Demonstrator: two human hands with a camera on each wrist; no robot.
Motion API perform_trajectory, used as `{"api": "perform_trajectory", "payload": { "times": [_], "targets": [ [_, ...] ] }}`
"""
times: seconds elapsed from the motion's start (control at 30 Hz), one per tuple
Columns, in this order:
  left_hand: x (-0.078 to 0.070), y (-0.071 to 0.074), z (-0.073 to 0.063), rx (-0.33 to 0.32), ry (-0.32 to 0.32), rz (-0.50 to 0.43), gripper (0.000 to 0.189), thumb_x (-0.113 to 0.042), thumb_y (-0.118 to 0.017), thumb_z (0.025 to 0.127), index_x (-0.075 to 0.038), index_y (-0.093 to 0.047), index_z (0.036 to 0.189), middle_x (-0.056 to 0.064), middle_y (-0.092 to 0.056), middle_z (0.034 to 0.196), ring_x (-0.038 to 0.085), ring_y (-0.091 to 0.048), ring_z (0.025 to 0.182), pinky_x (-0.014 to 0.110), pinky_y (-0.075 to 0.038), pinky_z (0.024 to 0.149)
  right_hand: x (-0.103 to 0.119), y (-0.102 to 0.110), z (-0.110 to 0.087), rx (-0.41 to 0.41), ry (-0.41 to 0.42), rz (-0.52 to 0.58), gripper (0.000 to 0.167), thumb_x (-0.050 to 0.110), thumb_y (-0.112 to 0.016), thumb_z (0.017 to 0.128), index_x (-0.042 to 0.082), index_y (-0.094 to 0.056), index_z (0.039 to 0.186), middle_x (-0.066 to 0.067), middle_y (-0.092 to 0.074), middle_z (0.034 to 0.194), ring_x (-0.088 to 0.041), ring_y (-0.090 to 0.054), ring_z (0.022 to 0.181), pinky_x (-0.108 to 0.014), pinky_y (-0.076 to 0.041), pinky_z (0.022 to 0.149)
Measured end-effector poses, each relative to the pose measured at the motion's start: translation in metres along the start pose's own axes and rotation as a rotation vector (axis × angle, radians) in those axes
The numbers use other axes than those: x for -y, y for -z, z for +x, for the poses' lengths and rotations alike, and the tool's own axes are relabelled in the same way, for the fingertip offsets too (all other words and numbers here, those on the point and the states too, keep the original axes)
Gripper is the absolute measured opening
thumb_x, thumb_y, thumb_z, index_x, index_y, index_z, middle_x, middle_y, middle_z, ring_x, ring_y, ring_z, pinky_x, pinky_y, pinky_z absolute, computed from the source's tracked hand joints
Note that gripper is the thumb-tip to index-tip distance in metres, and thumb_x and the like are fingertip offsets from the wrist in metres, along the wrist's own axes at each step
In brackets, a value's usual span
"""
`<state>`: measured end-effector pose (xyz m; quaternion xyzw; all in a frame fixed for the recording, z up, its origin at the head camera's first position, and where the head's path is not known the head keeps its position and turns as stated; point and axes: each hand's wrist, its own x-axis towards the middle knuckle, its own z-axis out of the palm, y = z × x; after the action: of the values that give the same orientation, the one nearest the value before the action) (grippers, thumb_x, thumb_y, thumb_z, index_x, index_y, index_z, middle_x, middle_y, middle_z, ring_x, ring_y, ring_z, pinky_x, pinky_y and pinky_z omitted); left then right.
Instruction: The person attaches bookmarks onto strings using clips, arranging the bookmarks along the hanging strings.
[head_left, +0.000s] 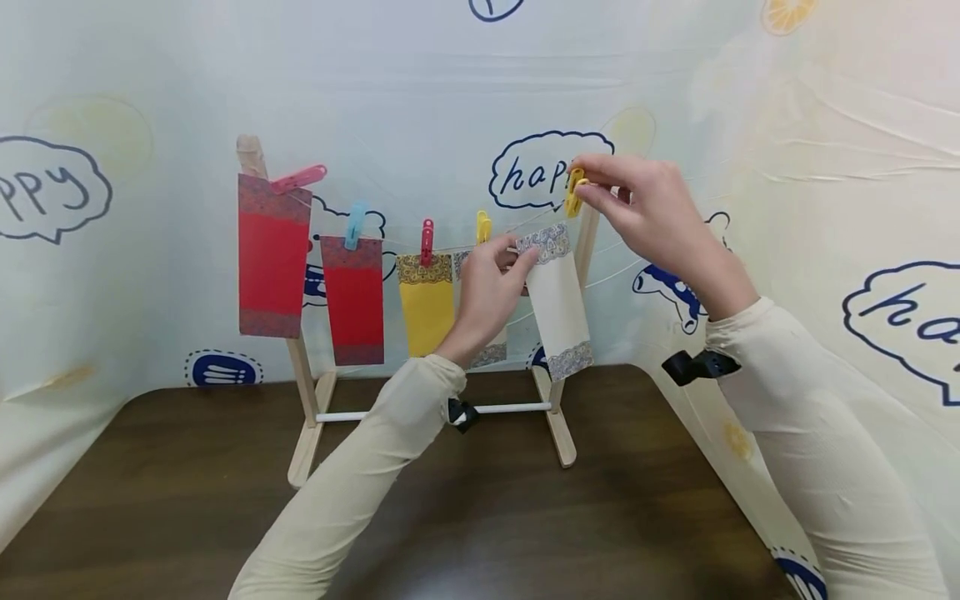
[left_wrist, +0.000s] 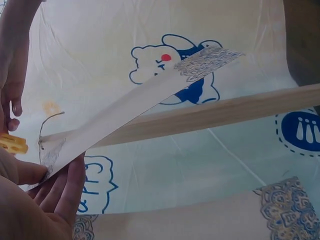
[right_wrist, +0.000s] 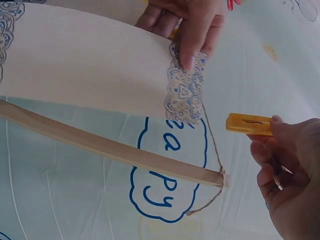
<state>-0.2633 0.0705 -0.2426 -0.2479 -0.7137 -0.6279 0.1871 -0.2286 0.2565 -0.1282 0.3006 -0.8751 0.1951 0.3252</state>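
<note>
My left hand (head_left: 487, 292) pinches the top edge of a white card (head_left: 558, 304) with blue lace-patterned ends, thumb in front and fingers behind. The card hangs at a slant near the rack's right post (head_left: 587, 250). Up and to the right, my right hand (head_left: 648, 204) holds a yellow clothespin (head_left: 574, 193) between thumb and fingers. In the right wrist view, that clothespin (right_wrist: 249, 124) is apart from the card, and the string (right_wrist: 212, 137) runs from behind the card's patterned end to the tip of the wooden post (right_wrist: 200, 172).
Along the line hang two red cards (head_left: 270, 258), a yellow card (head_left: 426, 304) and another white card (head_left: 491, 340), partly hidden by my left hand. Pink (head_left: 298, 179), blue (head_left: 355, 225), red (head_left: 427, 242) and yellow clothespins (head_left: 483, 226) accompany them. The wooden rack stands on a dark table (head_left: 480, 500).
</note>
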Motion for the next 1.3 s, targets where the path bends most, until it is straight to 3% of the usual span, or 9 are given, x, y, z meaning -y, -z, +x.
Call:
{"api": "perform_trajectory", "payload": {
  "times": [0.13,0.37,0.5,0.77,0.93,1.1,1.3],
  "targets": [
    [-0.001,-0.005,0.006,-0.050,-0.008,-0.004,0.021,-0.019,-0.065,0.098,-0.004,-0.069,0.112,0.010,-0.074,0.102,0.014,-0.071,0.081,0.028,-0.059,0.064,-0.006,-0.008,0.008,-0.017,-0.020,0.041,0.027,0.017,-0.061,0.100,0.009,-0.069,0.124,-0.007,-0.073,0.107,-0.015,-0.057,0.066,-0.017,-0.048,0.061],
    [-0.003,-0.008,0.015,-0.083,-0.021,0.023,0.018,-0.019,-0.065,0.098,-0.005,-0.071,0.109,0.010,-0.074,0.097,0.014,-0.070,0.073,0.032,-0.059,0.062,-0.016,-0.015,0.020,0.003,-0.070,0.101,0.025,0.020,-0.060,0.101,0.013,-0.070,0.122,-0.006,-0.071,0.112,-0.018,-0.051,0.043,-0.023,-0.043,0.043],
    [-0.004,-0.007,0.018,-0.086,-0.022,0.049,0.018,-0.019,-0.065,0.098,-0.006,-0.071,0.110,0.009,-0.074,0.100,0.013,-0.069,0.073,0.026,-0.057,0.059,-0.020,-0.016,0.024,0.034,-0.107,0.129,0.025,0.020,-0.060,0.101,0.012,-0.070,0.122,-0.005,-0.071,0.115,-0.020,-0.049,0.041,-0.024,-0.044,0.042],
    [0.000,-0.005,0.024,-0.091,-0.044,0.057,0.021,-0.019,-0.064,0.098,-0.006,-0.071,0.114,0.009,-0.074,0.103,0.014,-0.068,0.073,0.028,-0.057,0.061,-0.026,-0.018,0.027,0.084,-0.147,0.134,0.026,0.022,-0.059,0.101,0.011,-0.070,0.122,-0.008,-0.070,0.113,-0.022,-0.049,0.040,-0.025,-0.044,0.040],
    [0.001,-0.004,0.026,-0.087,-0.059,0.080,0.023,-0.021,-0.065,0.098,-0.006,-0.071,0.115,0.009,-0.074,0.107,0.012,-0.069,0.080,0.026,-0.057,0.064,-0.028,-0.017,0.030,0.086,-0.162,0.160,0.027,0.021,-0.058,0.102,0.009,-0.068,0.124,-0.010,-0.071,0.113,-0.024,-0.049,0.039,-0.025,-0.042,0.039],
    [0.001,-0.005,0.028,-0.088,-0.074,0.089,0.017,-0.021,-0.064,0.099,-0.006,-0.071,0.105,0.009,-0.074,0.109,0.014,-0.070,0.083,0.026,-0.057,0.064,-0.029,-0.018,0.032,0.082,-0.162,0.173,0.027,0.020,-0.059,0.102,0.007,-0.068,0.124,-0.011,-0.072,0.109,-0.023,-0.050,0.039,-0.025,-0.042,0.040],
    [-0.001,-0.004,0.031,-0.086,-0.056,0.104,0.017,-0.021,-0.064,0.099,-0.005,-0.069,0.104,0.011,-0.074,0.106,0.015,-0.070,0.080,0.027,-0.056,0.064,-0.027,-0.019,0.033,0.078,-0.196,0.187,0.032,0.022,-0.060,0.101,0.005,-0.066,0.126,-0.014,-0.070,0.116,-0.024,-0.053,0.042,-0.023,-0.047,0.045]
  ]
}}
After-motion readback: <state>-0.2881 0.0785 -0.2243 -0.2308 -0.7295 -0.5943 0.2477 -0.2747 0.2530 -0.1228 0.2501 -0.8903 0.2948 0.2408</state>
